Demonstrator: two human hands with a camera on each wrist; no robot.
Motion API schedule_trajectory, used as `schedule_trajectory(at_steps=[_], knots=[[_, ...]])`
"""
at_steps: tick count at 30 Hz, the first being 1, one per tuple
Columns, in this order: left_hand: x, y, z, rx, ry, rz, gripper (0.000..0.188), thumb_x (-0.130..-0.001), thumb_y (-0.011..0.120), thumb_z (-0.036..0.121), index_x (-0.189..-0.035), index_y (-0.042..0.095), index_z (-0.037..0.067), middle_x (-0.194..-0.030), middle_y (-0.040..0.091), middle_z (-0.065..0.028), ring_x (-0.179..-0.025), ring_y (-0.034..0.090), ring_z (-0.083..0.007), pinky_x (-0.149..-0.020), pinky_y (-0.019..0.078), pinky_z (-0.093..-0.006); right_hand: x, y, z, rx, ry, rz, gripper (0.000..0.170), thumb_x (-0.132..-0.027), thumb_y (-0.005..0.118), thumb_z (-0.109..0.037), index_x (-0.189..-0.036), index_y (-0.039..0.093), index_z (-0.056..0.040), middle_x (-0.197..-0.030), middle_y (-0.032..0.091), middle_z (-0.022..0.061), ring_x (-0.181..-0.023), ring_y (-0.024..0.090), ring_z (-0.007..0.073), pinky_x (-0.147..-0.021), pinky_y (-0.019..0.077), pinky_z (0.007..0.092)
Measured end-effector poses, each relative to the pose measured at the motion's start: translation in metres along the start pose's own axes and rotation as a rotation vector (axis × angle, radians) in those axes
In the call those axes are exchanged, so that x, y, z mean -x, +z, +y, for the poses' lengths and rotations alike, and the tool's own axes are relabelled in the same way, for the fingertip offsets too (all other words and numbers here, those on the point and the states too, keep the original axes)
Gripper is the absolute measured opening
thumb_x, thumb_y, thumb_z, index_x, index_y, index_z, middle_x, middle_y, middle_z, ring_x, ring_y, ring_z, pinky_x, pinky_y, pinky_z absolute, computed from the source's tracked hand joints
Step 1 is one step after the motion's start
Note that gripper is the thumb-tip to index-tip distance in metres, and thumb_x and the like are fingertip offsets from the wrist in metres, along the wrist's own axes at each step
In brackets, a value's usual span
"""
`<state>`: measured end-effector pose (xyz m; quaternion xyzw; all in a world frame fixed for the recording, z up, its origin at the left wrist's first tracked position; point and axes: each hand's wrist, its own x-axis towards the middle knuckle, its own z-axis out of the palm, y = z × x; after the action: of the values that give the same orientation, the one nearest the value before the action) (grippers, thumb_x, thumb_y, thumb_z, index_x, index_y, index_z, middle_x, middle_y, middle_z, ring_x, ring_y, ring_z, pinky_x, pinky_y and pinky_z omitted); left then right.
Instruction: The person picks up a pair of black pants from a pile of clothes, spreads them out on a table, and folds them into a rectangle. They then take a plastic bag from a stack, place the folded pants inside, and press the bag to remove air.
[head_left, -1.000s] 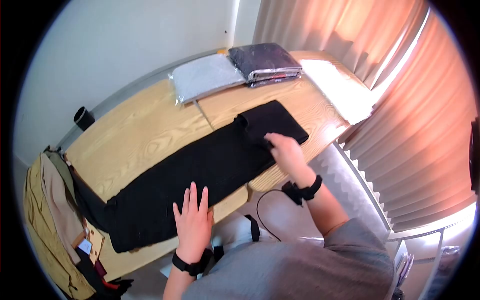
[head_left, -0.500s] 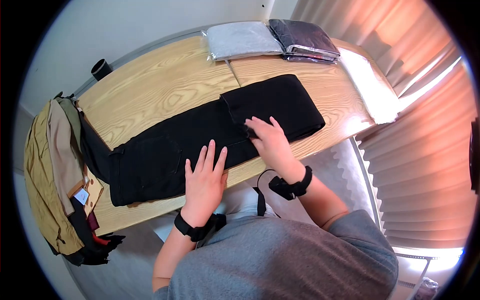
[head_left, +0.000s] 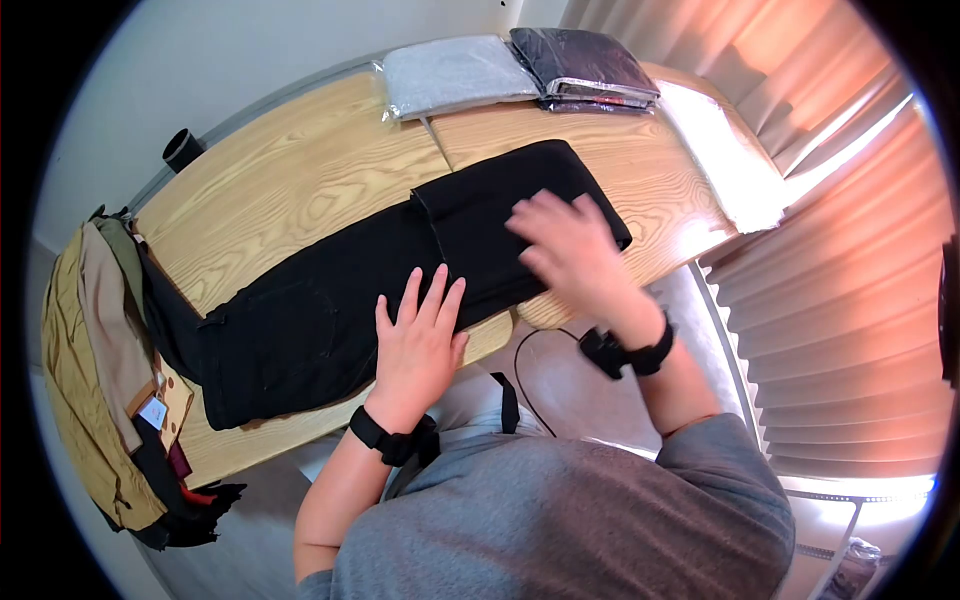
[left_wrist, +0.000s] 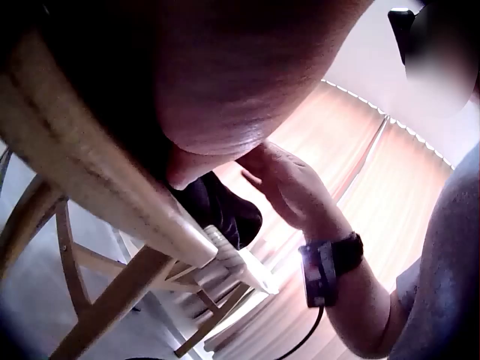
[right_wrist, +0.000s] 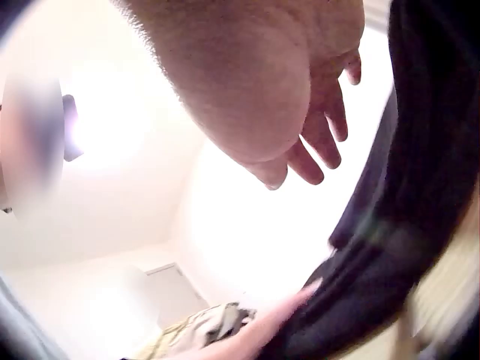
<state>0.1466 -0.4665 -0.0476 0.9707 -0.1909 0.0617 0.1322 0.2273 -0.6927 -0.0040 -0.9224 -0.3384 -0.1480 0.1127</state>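
Black trousers (head_left: 300, 310) lie lengthwise across the wooden table, the leg end folded back over itself at the right. The left hand (head_left: 418, 345) rests flat on them with fingers spread, just left of the folded edge. Over the folded part, the right hand (head_left: 572, 250) is blurred, its fingers spread. In the right wrist view the right hand (right_wrist: 300, 97) hangs with straight fingers beside the black cloth (right_wrist: 420, 165), a gap showing between them. The left wrist view shows the left hand (left_wrist: 225, 82) from close by, its fingers mostly hidden.
Bagged garments, one light grey (head_left: 455, 78) and a dark stack (head_left: 585, 68), lie at the table's back edge. Several clothes (head_left: 85, 370) hang over its left end. A black cup (head_left: 182, 150) stands at the back left. White sheet-like material (head_left: 722, 160) lies at the right.
The right hand has left the folded edge and moved right over the folded part. Since the earliest frame, that part has been spread flatter. The left hand stays on the trousers, nearer the fold.
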Motion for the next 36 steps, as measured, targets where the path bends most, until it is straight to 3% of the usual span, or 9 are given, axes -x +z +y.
schedule_trajectory(at_steps=[2,7,12,15,20,25,29,32,36], knots=[[0.000,0.003,0.001,-0.033,-0.001,0.022,0.063,-0.082,0.066,0.024,-0.138,0.040,0.011,-0.146,0.036,-0.0076,-0.135,0.031,-0.0318,-0.101,0.0315,-0.0606,0.009,-0.012,0.025,0.314,0.129,-0.040,0.043,-0.092,0.052,-0.033,-0.133,0.051,-0.0193,-0.141,0.046,0.0080,-0.134,0.036,0.0269,-0.108,0.0270,0.0522],[-0.003,0.002,0.001,-0.046,-0.008,0.021,0.063,-0.081,0.066,0.024,-0.138,0.041,0.013,-0.144,0.038,-0.0070,-0.133,0.034,-0.0303,-0.101,0.0323,-0.0606,0.037,0.022,0.070,0.126,0.191,-0.216,0.050,-0.096,0.042,-0.044,-0.142,0.040,-0.0246,-0.148,0.037,0.0080,-0.137,0.030,0.0334,-0.110,0.0240,0.0516],[-0.001,0.005,0.001,-0.070,-0.008,0.033,0.065,-0.080,0.067,0.026,-0.138,0.041,0.015,-0.144,0.039,-0.0073,-0.132,0.035,-0.0299,-0.100,0.0331,-0.0608,-0.001,-0.025,0.106,-0.335,0.202,-0.609,0.051,-0.093,0.055,-0.029,-0.139,0.043,-0.0097,-0.150,0.028,0.0185,-0.140,0.025,0.0323,-0.114,0.0202,0.0410],[-0.001,0.004,0.001,-0.072,-0.001,0.043,0.064,-0.081,0.067,0.027,-0.138,0.041,0.015,-0.144,0.039,-0.0075,-0.132,0.035,-0.0295,-0.100,0.0332,-0.0607,-0.038,-0.017,0.131,-0.260,0.077,-0.352,0.056,-0.095,0.052,-0.031,-0.144,0.033,-0.0100,-0.150,0.024,0.0226,-0.140,0.024,0.0341,-0.114,0.0216,0.0399],[-0.001,0.005,0.001,-0.069,0.002,0.064,0.064,-0.080,0.066,0.027,-0.139,0.041,0.017,-0.143,0.040,-0.0072,-0.132,0.036,-0.0291,-0.099,0.0335,-0.0608,-0.063,0.039,0.167,0.005,0.014,-0.507,0.067,-0.093,0.049,-0.049,-0.148,0.025,-0.0197,-0.152,0.021,0.0203,-0.141,0.019,0.0375,-0.113,0.0232,0.0478],[0.001,0.009,-0.001,-0.072,0.002,0.079,0.065,-0.081,0.066,0.027,-0.140,0.041,0.017,-0.143,0.040,-0.0075,-0.132,0.036,-0.0292,-0.098,0.0339,-0.0613,-0.084,0.013,0.134,0.166,0.213,-0.814,0.073,-0.091,0.050,-0.054,-0.149,0.021,-0.0222,-0.154,0.015,0.0184,-0.142,0.013,0.0375,-0.111,0.0215,0.0554],[0.001,0.006,-0.001,-0.074,0.003,0.083,0.064,-0.081,0.066,0.028,-0.139,0.041,0.018,-0.143,0.040,-0.0076,-0.132,0.036,-0.0293,-0.098,0.0343,-0.0619,-0.080,0.016,0.065,0.068,-0.094,-0.353,0.074,-0.086,0.059,-0.051,-0.146,0.029,-0.0182,-0.149,0.025,0.0209,-0.138,0.025,0.0406,-0.106,0.0280,0.0577],[0.001,0.009,-0.002,-0.069,0.004,0.082,0.064,-0.080,0.066,0.028,-0.139,0.042,0.018,-0.143,0.041,-0.0075,-0.132,0.036,-0.0289,-0.098,0.0343,-0.0621,-0.059,0.021,0.003,-0.042,-0.166,-0.285,0.077,-0.082,0.065,-0.043,-0.143,0.032,-0.0103,-0.144,0.034,0.0224,-0.132,0.035,0.0417,-0.099,0.0388,0.0555],[0.002,0.010,-0.004,-0.047,-0.009,0.085,0.063,-0.080,0.067,0.029,-0.138,0.043,0.019,-0.143,0.041,-0.0075,-0.133,0.036,-0.0278,-0.099,0.0334,-0.0621,-0.024,0.041,-0.032,-0.044,-0.032,-0.285,0.077,-0.080,0.067,-0.040,-0.142,0.034,-0.0075,-0.142,0.037,0.0228,-0.132,0.035,0.0411,-0.103,0.0349,0.0548]])
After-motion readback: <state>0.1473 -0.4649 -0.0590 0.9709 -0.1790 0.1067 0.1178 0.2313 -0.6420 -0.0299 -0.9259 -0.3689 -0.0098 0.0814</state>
